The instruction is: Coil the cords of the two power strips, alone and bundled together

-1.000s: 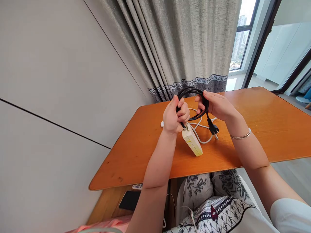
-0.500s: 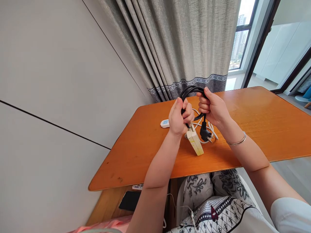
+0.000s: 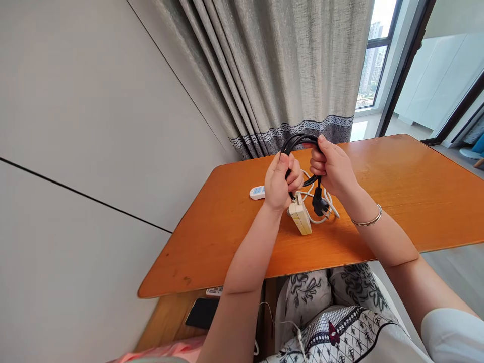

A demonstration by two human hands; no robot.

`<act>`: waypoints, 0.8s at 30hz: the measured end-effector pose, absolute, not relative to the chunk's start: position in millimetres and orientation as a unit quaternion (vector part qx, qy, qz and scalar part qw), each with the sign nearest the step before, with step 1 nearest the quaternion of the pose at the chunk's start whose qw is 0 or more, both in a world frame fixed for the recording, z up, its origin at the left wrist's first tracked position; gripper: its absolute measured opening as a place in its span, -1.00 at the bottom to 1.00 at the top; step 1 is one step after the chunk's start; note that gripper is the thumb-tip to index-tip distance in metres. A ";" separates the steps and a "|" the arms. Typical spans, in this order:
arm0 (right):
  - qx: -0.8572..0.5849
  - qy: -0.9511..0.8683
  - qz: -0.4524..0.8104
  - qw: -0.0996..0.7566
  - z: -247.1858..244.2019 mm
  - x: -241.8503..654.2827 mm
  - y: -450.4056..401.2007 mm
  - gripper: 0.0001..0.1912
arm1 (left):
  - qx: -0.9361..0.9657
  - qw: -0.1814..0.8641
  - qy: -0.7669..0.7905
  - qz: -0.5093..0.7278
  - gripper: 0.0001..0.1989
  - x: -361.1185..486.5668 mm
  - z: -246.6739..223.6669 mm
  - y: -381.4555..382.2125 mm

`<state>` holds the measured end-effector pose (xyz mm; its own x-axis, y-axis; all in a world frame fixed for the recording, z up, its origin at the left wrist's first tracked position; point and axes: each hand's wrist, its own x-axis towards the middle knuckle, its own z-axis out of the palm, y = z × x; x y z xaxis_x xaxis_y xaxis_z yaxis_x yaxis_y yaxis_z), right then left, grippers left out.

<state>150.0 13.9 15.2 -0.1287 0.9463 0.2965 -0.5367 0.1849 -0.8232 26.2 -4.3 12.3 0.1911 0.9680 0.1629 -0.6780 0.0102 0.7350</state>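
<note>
Looped into a coil, a black power cord is held above the table between both hands. My left hand is closed around the coil's left side. On the right side, my right hand grips the loops with its thumb on top. A black plug with metal prongs dangles below my right hand. Under my left hand hangs a yellowed white power adapter, joined to the cord end. White cable loops lie behind the plug, partly hidden. Left of my left hand rests a white power strip or remote-like item.
The orange-brown wooden table reaches to a grey curtain at the back. A white wall stands on the left. Below the table's front edge, a black phone lies on a wooden surface. A window is at the back right.
The adapter has swung slightly left and up beneath my left hand. My left hand has shifted a little to the right; both hands keep hold of the cord.
</note>
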 end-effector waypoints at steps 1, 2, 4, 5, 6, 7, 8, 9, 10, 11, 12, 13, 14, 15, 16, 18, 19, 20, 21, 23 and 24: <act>-0.221 -0.450 0.601 0.623 14.3 149.9 15.2 -0.53 | 0.361 0.678 0.202 0.608 -0.52 26.7 12.2 -4.3; -0.217 -0.445 0.605 0.623 13.7 150.0 16.4 -0.52 | 0.360 0.676 0.203 0.611 -0.51 27.2 12.2 -4.5; -0.216 -0.438 0.615 0.620 13.1 150.7 18.1 -0.51 | 0.354 0.677 0.203 0.613 -0.50 28.1 12.4 -5.1; -0.216 -0.438 0.618 0.616 13.0 151.2 18.3 -0.52 | 0.351 0.680 0.202 0.611 -0.49 28.4 12.7 -5.6; -0.216 -0.441 0.619 0.613 13.0 151.6 17.9 -0.54 | 0.348 0.684 0.201 0.608 -0.49 28.4 13.0 -6.1; -0.213 -0.446 0.618 0.611 13.1 152.0 17.2 -0.55 | 0.345 0.689 0.200 0.605 -0.48 28.3 13.3 -6.6; -0.209 -0.454 0.616 0.609 13.2 152.2 16.1 -0.57 | 0.341 0.694 0.198 0.602 -0.47 28.0 13.5 -7.1; -0.204 -0.462 0.611 0.610 13.2 152.4 15.0 -0.59 | 0.338 0.698 0.197 0.600 -0.46 27.7 13.7 -7.4; -0.199 -0.469 0.605 0.612 13.1 152.5 14.0 -0.61 | 0.335 0.700 0.196 0.600 -0.45 27.3 13.8 -7.6; -0.197 -0.475 0.597 0.616 13.0 152.7 13.2 -0.62 | 0.334 0.701 0.196 0.599 -0.45 27.0 13.9 -7.7; -0.197 -0.480 0.588 0.621 12.9 152.9 12.7 -0.63 | 0.335 0.701 0.195 0.598 -0.45 26.7 14.1 -7.7; -0.199 -0.483 0.580 0.625 12.7 153.4 12.7 -0.63 | 0.339 0.701 0.196 0.596 -0.45 26.5 14.3 -7.7; -0.201 -0.486 0.574 0.628 12.6 153.9 13.0 -0.62 | 0.344 0.702 0.197 0.592 -0.46 26.3 14.6 -7.7; -0.202 -0.487 0.569 0.631 12.5 154.6 13.5 -0.61 | 0.350 0.704 0.199 0.585 -0.47 26.2 15.2 -7.9; -0.204 -0.488 0.565 0.633 12.4 155.2 14.2 -0.61 | 0.356 0.707 0.202 0.577 -0.48 26.2 16.0 -8.3; -0.211 -0.486 0.562 0.635 12.5 155.9 15.1 -0.60 | 0.364 0.710 0.208 0.566 -0.51 26.4 18.3 -9.8; -0.216 -0.483 0.562 0.635 12.5 155.6 15.2 -0.60 | 0.364 0.709 0.211 0.565 -0.53 26.6 19.7 -10.9; -0.221 -0.479 0.565 0.635 12.5 154.8 15.1 -0.61 | 0.364 0.706 0.214 0.568 -0.54 26.8 21.2 -12.1; -0.223 -0.475 0.569 0.633 12.4 153.6 14.8 -0.62 | 0.362 0.703 0.216 0.573 -0.55 26.9 22.7 -13.4; -0.218 -0.466 0.581 0.630 11.7 150.1 14.1 -0.65 | 0.355 0.698 0.223 0.581 -0.55 26.6 25.1 -15.7; -0.213 -0.461 0.588 0.629 11.1 148.2 14.0 -0.67 | 0.352 0.698 0.228 0.581 -0.54 26.2 26.1 -16.5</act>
<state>148.2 14.0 11.1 -0.1173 0.9366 0.3302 -0.5445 0.2174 -0.8101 26.2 -16.5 26.1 0.2210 0.9710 0.0908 -0.6503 0.0773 0.7558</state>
